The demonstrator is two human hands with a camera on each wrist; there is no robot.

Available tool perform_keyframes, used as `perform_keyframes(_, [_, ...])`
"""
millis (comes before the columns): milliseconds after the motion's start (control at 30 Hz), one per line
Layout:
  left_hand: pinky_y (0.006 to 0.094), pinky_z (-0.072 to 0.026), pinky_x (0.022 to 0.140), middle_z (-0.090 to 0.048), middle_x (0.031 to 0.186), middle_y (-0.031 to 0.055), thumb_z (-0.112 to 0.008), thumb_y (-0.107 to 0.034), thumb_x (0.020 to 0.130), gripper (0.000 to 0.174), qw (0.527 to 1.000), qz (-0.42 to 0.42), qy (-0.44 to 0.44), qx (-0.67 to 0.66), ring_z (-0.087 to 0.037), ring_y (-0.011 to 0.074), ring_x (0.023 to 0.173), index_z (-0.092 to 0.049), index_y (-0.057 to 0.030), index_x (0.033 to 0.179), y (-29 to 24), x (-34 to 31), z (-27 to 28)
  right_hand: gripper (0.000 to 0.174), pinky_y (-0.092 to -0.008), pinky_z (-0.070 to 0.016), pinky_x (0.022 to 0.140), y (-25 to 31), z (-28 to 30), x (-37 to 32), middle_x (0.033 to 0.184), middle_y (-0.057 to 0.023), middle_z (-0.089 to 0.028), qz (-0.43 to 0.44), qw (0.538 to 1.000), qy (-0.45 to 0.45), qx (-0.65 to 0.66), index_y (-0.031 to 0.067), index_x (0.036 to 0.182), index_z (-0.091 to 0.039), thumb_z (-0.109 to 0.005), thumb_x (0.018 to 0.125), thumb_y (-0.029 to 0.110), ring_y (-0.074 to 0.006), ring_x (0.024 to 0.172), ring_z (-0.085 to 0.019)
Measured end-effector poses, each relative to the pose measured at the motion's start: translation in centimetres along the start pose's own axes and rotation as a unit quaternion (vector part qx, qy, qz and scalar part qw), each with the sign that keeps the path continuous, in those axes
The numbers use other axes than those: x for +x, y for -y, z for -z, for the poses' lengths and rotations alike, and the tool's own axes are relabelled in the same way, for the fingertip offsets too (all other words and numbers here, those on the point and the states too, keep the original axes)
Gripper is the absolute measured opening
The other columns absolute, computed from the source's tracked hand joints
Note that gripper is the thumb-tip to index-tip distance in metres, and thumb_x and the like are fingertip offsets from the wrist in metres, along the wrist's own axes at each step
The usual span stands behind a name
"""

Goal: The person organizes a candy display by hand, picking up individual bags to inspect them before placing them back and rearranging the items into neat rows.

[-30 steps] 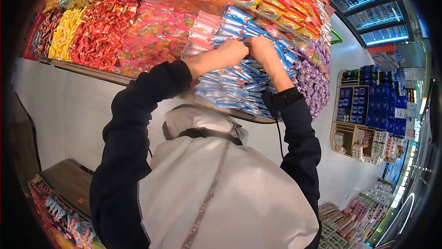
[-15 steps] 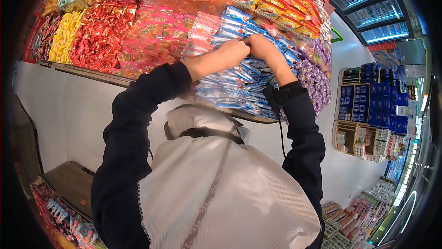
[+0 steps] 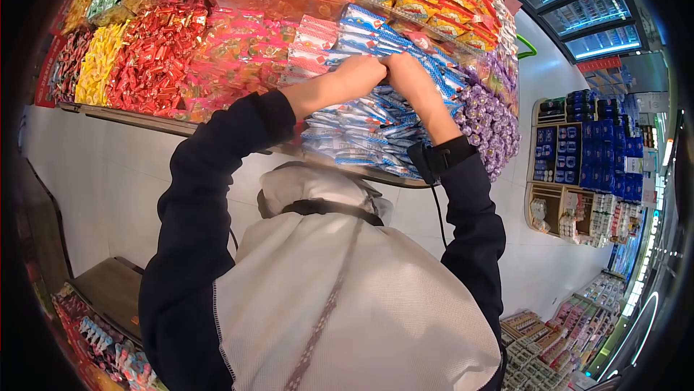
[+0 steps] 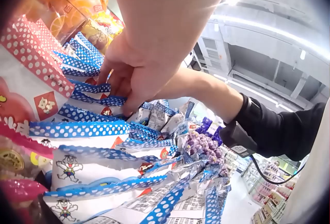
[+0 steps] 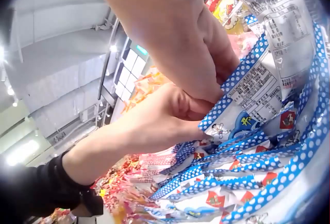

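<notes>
In the head view both hands meet over a display of white packets with blue polka-dot edges (image 3: 354, 134). My left hand (image 3: 356, 77) comes in from the left, fingers curled, its knuckles against the other hand. Bent at the wrist, my right hand (image 3: 406, 73) points down beside it. The right wrist view shows the left thumb and curled fingers pinching the corner of one white packet (image 5: 252, 97); the right fingers grip its upper edge, partly hidden behind it. Upright packets (image 4: 103, 167) stand in tight rows below the hands in the left wrist view.
Pink dotted packets (image 3: 315, 37) and red-wrapped sweets (image 3: 155, 58) lie to the left, purple-wrapped sweets (image 3: 488, 131) to the right. Yellow-red bags (image 3: 416, 6) fill the tier behind. The display's wooden edge (image 3: 130, 113) runs in front; a blue-stocked shelf (image 3: 611, 152) stands far right.
Both hands stay together at the same spot among the blue-edged packets, shifting only slightly. The head view has moved a little; the right forearm swung outward slightly, then back.
</notes>
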State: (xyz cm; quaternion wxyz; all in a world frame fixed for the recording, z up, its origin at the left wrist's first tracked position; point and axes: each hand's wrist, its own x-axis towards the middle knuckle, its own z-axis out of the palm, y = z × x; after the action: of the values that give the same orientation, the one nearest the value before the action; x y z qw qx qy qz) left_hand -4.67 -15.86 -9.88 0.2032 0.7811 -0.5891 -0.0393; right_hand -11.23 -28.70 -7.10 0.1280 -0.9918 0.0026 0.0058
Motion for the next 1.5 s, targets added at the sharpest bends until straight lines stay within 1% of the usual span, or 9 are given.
perform_keyframes(200, [0.0440,-0.0477,0.060,-0.061,0.072,0.0190,-0.054,-0.006,0.071,0.010,1.000,0.000,0.007,0.018,-0.061,0.0351,0.070,-0.063,-0.0024,0.071,-0.2,1.1,0.0,0.017,-0.0419,-0.0463,0.069,-1.8,-1.2,0.8,0.079,-0.0231,-0.059,0.012,1.000,-0.003,-0.005,0.0008,0.086,-0.064,-0.058,0.071,0.008,-0.0372,0.078,-0.058])
perform_keyframes(333, [0.0440,-0.0471,0.062,-0.061,0.075,0.0182,-0.056,-0.010,0.073,0.011,0.999,0.014,0.038,0.011,-0.060,0.0345,0.073,-0.062,-0.0020,0.076,0.1,1.3,0.1,0.018,-0.0363,-0.0484,0.068,-0.4,2.6,-0.9,0.081,-0.0191,-0.063,0.004,0.988,-0.139,0.065,0.0000,0.094,-0.061,-0.057,0.078,0.008,-0.0317,0.076,-0.062])
perform_keyframes(433, [0.0422,-0.0469,0.067,-0.062,0.082,0.0151,-0.060,-0.014,0.074,0.016,0.997,-0.027,-0.058,-0.032,-0.060,0.0321,0.078,-0.061,-0.0038,0.085,1.2,0.3,2.9,0.019,-0.0353,-0.0489,0.065,1.8,5.0,-3.7,0.083,-0.0192,-0.063,-0.012,0.946,-0.237,0.223,0.0002,0.098,-0.059,-0.055,0.081,0.008,-0.0287,0.074,-0.064])
perform_keyframes(600, [0.0389,-0.0466,0.069,-0.062,0.086,0.0102,-0.063,-0.018,0.073,0.022,0.991,0.136,0.015,0.000,-0.059,0.0292,0.080,-0.061,-0.0080,0.092,4.4,-2.2,7.7,0.019,-0.0297,-0.0492,0.069,3.0,3.9,-8.6,0.088,-0.0150,-0.064,-0.028,0.930,-0.221,0.294,0.0014,0.102,-0.058,-0.052,0.083,0.003,-0.0236,0.081,-0.064])
perform_keyframes(800, [0.0417,-0.0463,0.068,-0.063,0.083,0.0105,-0.057,-0.021,0.078,0.020,0.986,0.134,0.082,0.063,-0.059,0.0301,0.079,-0.061,-0.0115,0.095,6.0,-2.3,5.4,0.021,-0.0272,-0.0486,0.069,2.2,1.1,-10.9,0.091,-0.0116,-0.065,-0.084,0.922,-0.186,0.328,0.0017,0.104,-0.057,-0.051,0.084,0.001,-0.0199,0.081,-0.065])
perform_keyframes(1100, [0.0438,-0.0451,0.065,-0.060,0.075,0.0140,-0.049,-0.017,0.082,0.013,0.988,0.093,0.121,0.027,-0.059,0.0323,0.077,-0.058,-0.0065,0.082,3.6,0.3,4.3,0.021,-0.0247,-0.0482,0.066,2.2,0.8,-11.5,0.090,-0.0096,-0.065,-0.043,0.912,-0.210,0.350,0.0023,0.104,-0.058,-0.051,0.084,0.000,-0.0158,0.079,-0.064])
perform_keyframes(1200, [0.0414,-0.0484,0.070,-0.061,0.083,0.0166,-0.049,-0.017,0.082,0.018,0.983,0.082,0.144,0.085,-0.061,0.0308,0.081,-0.061,-0.0054,0.089,3.2,0.5,4.9,0.021,-0.0246,-0.0482,0.066,2.7,1.3,-11.3,0.090,-0.0095,-0.065,-0.043,0.919,-0.202,0.335,0.0018,0.104,-0.058,-0.051,0.084,-0.001,-0.0157,0.079,-0.064])
perform_keyframes(1400, [0.0422,-0.0475,0.068,-0.060,0.079,0.0148,-0.055,-0.020,0.080,0.016,0.990,0.118,0.073,0.003,-0.060,0.0315,0.078,-0.060,-0.0055,0.085,4.6,-0.6,4.4,0.021,-0.0244,-0.0483,0.066,2.5,1.2,-11.5,0.091,-0.0097,-0.065,-0.038,0.917,-0.207,0.341,0.0014,0.103,-0.057,-0.051,0.084,-0.001,-0.0160,0.079,-0.064])
perform_keyframes(1500, [0.0411,-0.0456,0.067,-0.060,0.077,0.0135,-0.056,-0.021,0.079,0.015,0.995,-0.018,-0.095,0.007,-0.059,0.0304,0.078,-0.061,-0.0086,0.088,4.3,-2.1,5.0,0.021,-0.0245,-0.0485,0.066,1.9,0.7,-11.9,0.091,-0.0100,-0.065,-0.045,0.916,-0.208,0.341,0.0012,0.103,-0.057,-0.050,0.084,-0.001,-0.0162,0.079,-0.064])
